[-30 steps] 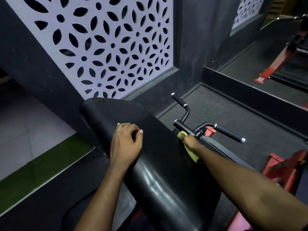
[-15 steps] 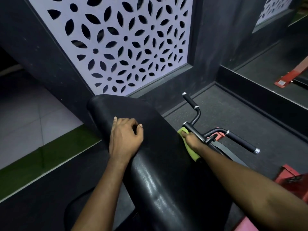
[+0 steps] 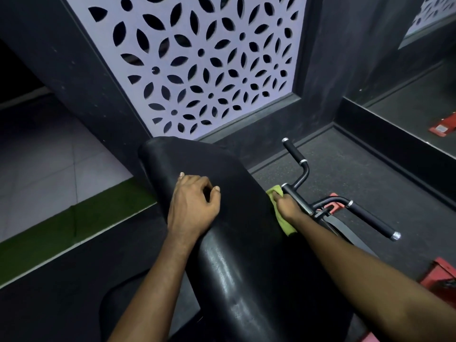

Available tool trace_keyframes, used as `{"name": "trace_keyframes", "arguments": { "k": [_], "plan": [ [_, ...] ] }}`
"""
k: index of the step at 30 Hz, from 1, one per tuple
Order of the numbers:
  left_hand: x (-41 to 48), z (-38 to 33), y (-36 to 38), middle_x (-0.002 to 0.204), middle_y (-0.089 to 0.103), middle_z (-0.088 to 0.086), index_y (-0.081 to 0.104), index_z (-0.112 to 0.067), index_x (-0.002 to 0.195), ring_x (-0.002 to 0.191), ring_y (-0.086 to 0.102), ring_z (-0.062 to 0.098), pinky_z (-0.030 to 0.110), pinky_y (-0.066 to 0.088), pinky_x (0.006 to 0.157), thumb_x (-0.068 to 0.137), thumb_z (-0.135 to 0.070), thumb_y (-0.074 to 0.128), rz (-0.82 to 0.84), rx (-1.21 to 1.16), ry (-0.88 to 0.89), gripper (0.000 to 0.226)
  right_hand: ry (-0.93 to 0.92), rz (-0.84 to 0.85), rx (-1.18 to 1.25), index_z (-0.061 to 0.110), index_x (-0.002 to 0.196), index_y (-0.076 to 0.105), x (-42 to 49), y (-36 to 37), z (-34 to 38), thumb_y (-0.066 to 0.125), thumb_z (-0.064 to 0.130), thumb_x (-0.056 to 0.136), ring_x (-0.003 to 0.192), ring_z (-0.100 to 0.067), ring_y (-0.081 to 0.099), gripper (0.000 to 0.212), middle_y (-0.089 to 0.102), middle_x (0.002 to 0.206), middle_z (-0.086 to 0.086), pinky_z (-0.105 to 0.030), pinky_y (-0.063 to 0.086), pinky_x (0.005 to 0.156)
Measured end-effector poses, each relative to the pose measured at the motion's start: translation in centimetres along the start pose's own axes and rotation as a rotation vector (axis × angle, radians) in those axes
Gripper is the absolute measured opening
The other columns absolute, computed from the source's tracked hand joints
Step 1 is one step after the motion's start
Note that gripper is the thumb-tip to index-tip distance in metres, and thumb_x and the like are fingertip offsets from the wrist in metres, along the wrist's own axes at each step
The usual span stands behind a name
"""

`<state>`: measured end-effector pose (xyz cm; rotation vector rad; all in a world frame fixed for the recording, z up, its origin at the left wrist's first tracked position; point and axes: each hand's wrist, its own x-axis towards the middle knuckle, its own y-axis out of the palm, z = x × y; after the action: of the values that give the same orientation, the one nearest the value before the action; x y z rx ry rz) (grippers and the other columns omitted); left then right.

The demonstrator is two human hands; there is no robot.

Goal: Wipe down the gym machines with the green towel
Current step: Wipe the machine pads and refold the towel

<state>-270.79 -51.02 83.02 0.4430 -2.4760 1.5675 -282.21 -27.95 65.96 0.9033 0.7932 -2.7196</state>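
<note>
The machine's black padded rest (image 3: 237, 243) slopes up and away from the person toward a dark wall with a pale perforated floral panel (image 3: 197, 70). The left hand (image 3: 195, 203) rests on the upper crown of this pad; its fingers are bent inward in a loose curl, the thumb tip lies close to the forefinger, and it holds nothing. The right hand (image 3: 287, 207) reaches along the right flank of the pad and has its fingers curled round the green towel (image 3: 285, 224). The towel is bunched in that hand: one corner protrudes above the knuckles and a longer tail hangs below the wrist, against the pad's edge. The hand presses the towel to the black handlebar stem (image 3: 302, 178), just where the stem meets the side of the pad. Above the hand, the stem bends up to an upright foam grip (image 3: 293, 150) with a chrome end cap. A second grip (image 3: 372, 222) extends to the right and is untouched. Red frame members (image 3: 441, 280) show low at the right, over speckled rubber flooring (image 3: 357, 174). A wall mirror (image 3: 419, 90) stands at the far right. A strip of green turf (image 3: 74, 225) borders pale floor tiles (image 3: 49, 169) at the left.
</note>
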Motion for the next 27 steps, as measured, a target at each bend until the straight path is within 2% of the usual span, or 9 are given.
{"name": "trace_keyframes", "arguments": {
  "k": [2,6,8,9,10,12,17,21,27],
  "plan": [
    [0.1,0.2,-0.2,0.077,0.062,-0.004,0.063,-0.015,0.074,0.086,0.055,0.012,0.034,0.031,0.117,0.084,-0.044,0.050,0.031,-0.021,0.011,0.033,0.026,-0.003,-0.021,0.001,0.141,0.053,0.5,0.0,-0.8,0.040,0.049,0.104,0.130,-0.037,0.052,0.062,0.055,0.143,-0.020,-0.043,0.040,0.109],
    [2.1,1.2,-1.7,0.089,0.068,0.001,0.070,-0.016,0.083,0.086,0.062,0.016,0.037,0.053,0.086,0.081,-0.048,0.052,0.023,-0.139,-0.101,0.036,0.002,0.018,-0.095,0.001,0.145,0.048,1.0,0.9,3.9,0.036,0.043,0.106,0.132,-0.040,0.050,0.058,0.051,0.147,-0.022,-0.042,0.040,0.105],
    [4.1,2.2,-2.2,0.092,0.068,0.001,0.068,-0.013,0.083,0.093,0.062,0.018,0.034,0.045,0.102,0.082,-0.043,0.053,0.039,-0.104,-0.066,0.033,-0.037,0.007,-0.112,0.002,0.144,0.049,1.7,1.5,5.9,0.034,0.045,0.106,0.132,-0.041,0.051,0.059,0.051,0.147,-0.023,-0.044,0.041,0.106],
    [5.0,2.7,-2.3,0.092,0.069,0.001,0.068,-0.012,0.082,0.097,0.062,0.018,0.032,0.032,0.114,0.082,-0.039,0.053,0.068,-0.077,-0.040,0.031,-0.053,0.004,-0.118,0.003,0.143,0.049,2.0,1.6,6.1,0.034,0.048,0.105,0.132,-0.041,0.051,0.061,0.052,0.147,-0.023,-0.046,0.041,0.107],
    [5.8,3.2,-2.3,0.092,0.069,0.001,0.067,-0.012,0.082,0.099,0.061,0.018,0.030,0.019,0.119,0.082,-0.037,0.053,0.096,-0.041,-0.023,0.029,-0.063,-0.002,-0.121,0.003,0.142,0.051,2.3,1.7,5.9,0.034,0.050,0.104,0.132,-0.041,0.051,0.063,0.052,0.146,-0.023,-0.047,0.041,0.108],
    [6.6,3.9,-1.8,0.094,0.070,-0.001,0.069,-0.013,0.084,0.102,0.061,0.017,0.029,0.010,0.120,0.083,-0.037,0.051,0.128,0.041,-0.013,0.029,-0.048,-0.010,-0.113,0.001,0.141,0.052,2.6,1.6,4.5,0.035,0.054,0.104,0.131,-0.041,0.051,0.066,0.053,0.144,-0.023,-0.046,0.041,0.107],
    [6.8,4.6,-0.8,0.096,0.070,-0.005,0.071,-0.016,0.088,0.103,0.060,0.014,0.025,0.012,0.121,0.086,-0.034,0.048,0.085,0.094,-0.009,0.029,-0.010,0.009,-0.160,0.001,0.144,0.049,4.2,2.2,6.8,0.034,0.047,0.105,0.133,-0.041,0.050,0.062,0.051,0.147,-0.023,-0.047,0.040,0.109],
    [6.8,4.8,-0.7,0.095,0.070,-0.005,0.070,-0.016,0.086,0.103,0.060,0.013,0.024,0.013,0.120,0.088,-0.028,0.052,0.071,0.083,-0.012,0.021,-0.095,0.050,-0.025,-0.002,0.139,0.053,6.5,3.5,10.7,0.039,0.042,0.106,0.134,-0.040,0.050,0.057,0.053,0.146,-0.024,-0.044,0.040,0.109],
    [6.7,5.0,-0.4,0.097,0.070,-0.007,0.069,-0.019,0.084,0.107,0.058,0.008,0.030,0.018,0.124,0.086,-0.029,0.052,0.056,0.075,-0.017,0.020,-0.116,0.046,-0.022,-0.003,0.131,0.058,7.3,3.7,8.2,0.041,0.050,0.105,0.126,-0.040,0.055,0.061,0.058,0.137,-0.024,-0.043,0.043,0.101]
  ]
}}
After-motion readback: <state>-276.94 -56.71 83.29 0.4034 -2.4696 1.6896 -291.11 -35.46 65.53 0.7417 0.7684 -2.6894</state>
